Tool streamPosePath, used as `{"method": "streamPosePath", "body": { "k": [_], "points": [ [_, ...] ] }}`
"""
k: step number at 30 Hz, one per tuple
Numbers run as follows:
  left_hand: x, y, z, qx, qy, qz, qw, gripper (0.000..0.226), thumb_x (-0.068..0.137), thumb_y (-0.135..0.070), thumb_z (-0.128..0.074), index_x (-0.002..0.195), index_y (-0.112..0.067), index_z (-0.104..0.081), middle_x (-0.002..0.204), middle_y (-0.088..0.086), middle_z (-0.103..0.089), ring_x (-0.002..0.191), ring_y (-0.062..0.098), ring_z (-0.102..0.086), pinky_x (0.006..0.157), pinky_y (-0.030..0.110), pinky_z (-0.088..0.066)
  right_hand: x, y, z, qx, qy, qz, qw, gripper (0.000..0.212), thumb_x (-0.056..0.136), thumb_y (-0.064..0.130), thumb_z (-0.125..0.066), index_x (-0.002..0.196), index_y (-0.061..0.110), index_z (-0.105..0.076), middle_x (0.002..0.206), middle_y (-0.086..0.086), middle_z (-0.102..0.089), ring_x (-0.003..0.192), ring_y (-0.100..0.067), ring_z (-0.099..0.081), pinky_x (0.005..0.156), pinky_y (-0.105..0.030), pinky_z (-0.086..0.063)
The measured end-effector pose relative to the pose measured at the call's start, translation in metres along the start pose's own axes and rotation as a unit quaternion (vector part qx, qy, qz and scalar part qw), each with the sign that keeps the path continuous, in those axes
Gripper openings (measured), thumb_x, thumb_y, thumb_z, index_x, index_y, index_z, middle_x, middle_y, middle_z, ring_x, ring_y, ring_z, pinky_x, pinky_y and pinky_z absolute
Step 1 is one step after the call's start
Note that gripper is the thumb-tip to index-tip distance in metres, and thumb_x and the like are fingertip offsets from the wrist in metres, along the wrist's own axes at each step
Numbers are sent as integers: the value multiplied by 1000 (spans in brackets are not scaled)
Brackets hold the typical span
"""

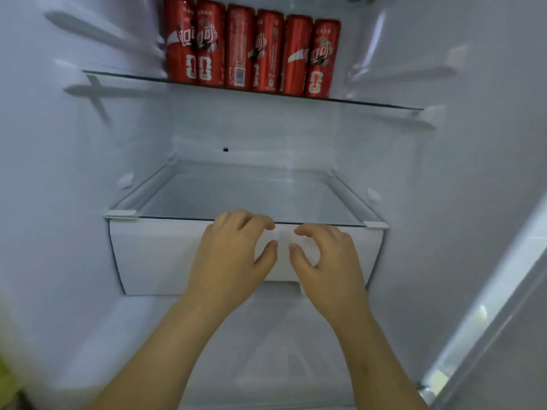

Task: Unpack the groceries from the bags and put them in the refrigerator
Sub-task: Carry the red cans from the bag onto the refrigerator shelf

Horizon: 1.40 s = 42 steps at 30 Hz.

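Head view, refrigerator (44, 173) interior, door (503, 291) standing open at the right edge. Item: six red cans (254, 51), on the upper glass shelf (370, 103), side by side in one row close to its front edge; each upright, long axis vertical, tops up, labels turned various ways; the row itself runs left to right. Item: white drawer (154, 255), lowest compartment, under a glass cover (236, 193) that bears nothing; long axis left to right, front face toward the camera, apparently pushed in. Item: left hand (231, 255), before the drawer front at centre, fingers half curled with the thumb apart, holding nothing visible, fingertips up at the cover's front edge. Item: right hand (328, 261), just beside it, thumbs nearly meeting, same half-curled shape, holding nothing; whether either hand touches the drawer cannot be told. Item: blurred yellow-green shape (6, 374), lower left edge, unidentified. No bags in view. Hazards, as judged: both hands sit at mid-front, so a lopsided pull could skew the drawer and jam it in its runners; fingers hooked too high could lift the glass cover instead of the drawer; a hard jerk could shake the cabinet and tip the tall, narrow cans forward off their shelf.
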<state>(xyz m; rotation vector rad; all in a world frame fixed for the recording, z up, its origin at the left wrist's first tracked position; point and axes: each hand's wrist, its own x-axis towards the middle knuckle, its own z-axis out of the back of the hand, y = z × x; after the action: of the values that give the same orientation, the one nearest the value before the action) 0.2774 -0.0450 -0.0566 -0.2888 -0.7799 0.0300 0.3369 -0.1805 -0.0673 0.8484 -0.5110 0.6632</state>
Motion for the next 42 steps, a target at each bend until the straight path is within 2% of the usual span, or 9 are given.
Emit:
{"method": "streamPosePath", "body": {
  "k": [4, 8, 14, 21, 24, 26, 29, 36, 42],
  "points": [
    [-17, -2, -7, -30, 40, -12, 999, 37, 80, -35, -43, 94, -12, -68, 87, 5, -65, 80, 30, -60, 69, 38, -52, -33, -4, 2, -30, -21, -34, 999, 28, 81, 29, -56, 104, 18, -67, 105, 4, -64, 97, -14, -51, 83, -25, -37],
    [-37, -10, -16, -74, 85, -59, 992, 37, 80, -34, -43, 94, -12, -68, 85, 6, -65, 76, 29, -59, 67, 37, -51, -74, -2, 11, -77, -28, -101, 991, 26, 86, 28, -60, 111, 20, -64, 112, 6, -60, 106, -13, -47, 87, -21, -30],
    [-76, -48, -35, -129, 176, -164, 962, 38, 79, -37, -42, 92, -15, -69, 83, 2, -65, 76, 26, -61, 64, 35, -51, -155, 8, 36, -180, -87, -227, 953, 32, 80, 32, -52, 102, 17, -68, 107, 1, -64, 99, -21, -56, 82, -25, -36],
    [-139, -128, -47, -196, 257, -329, 887, 34, 75, -38, -45, 88, -18, -70, 79, -1, -65, 73, 26, -63, 61, 34, -53, -269, 30, 85, -274, -133, -383, 872, 31, 77, 34, -49, 93, 17, -69, 96, 0, -67, 86, -25, -62, 72, -28, -38],
    [-169, -173, -40, -225, 297, -370, 851, 30, 86, -33, -50, 108, -19, -66, 101, 0, -63, 96, 26, -57, 78, 35, -46, -315, 42, 109, -309, -165, -437, 828, 25, 84, 30, -56, 103, 18, -67, 110, 2, -63, 103, -23, -56, 82, -25, -32],
    [-193, -205, -37, -251, 308, -412, 820, 34, 94, -35, -46, 124, -25, -55, 120, -5, -55, 113, 17, -46, 89, 25, -35, -348, 53, 129, -332, -184, -462, 802, 26, 88, 28, -58, 112, 19, -64, 119, 4, -59, 112, -19, -50, 86, -22, -29],
    [-230, -252, -26, -295, 308, -449, 785, 36, 96, -39, -41, 130, -30, -46, 129, -10, -48, 117, 10, -40, 93, 20, -31, -394, 69, 160, -343, -218, -495, 768, 28, 90, 29, -56, 116, 21, -62, 123, 6, -55, 115, -15, -46, 93, -22, -32],
    [-343, -381, 22, -371, 334, -514, 697, 30, 90, -32, -55, 117, -21, -60, 112, -2, -59, 109, 19, -51, 85, 27, -37, -522, 128, 254, -375, -265, -581, 672, 29, 92, 32, -50, 120, 26, -56, 123, 13, -51, 116, -7, -40, 96, -21, -35],
    [-439, -477, 77, -409, 337, -574, 624, 34, 95, -37, -42, 126, -26, -50, 121, -8, -50, 113, 11, -42, 89, 20, -32, -628, 184, 324, -398, -309, -637, 584, 30, 93, 32, -48, 122, 27, -54, 126, 14, -49, 118, -6, -38, 98, -20, -32]
  ]
}}
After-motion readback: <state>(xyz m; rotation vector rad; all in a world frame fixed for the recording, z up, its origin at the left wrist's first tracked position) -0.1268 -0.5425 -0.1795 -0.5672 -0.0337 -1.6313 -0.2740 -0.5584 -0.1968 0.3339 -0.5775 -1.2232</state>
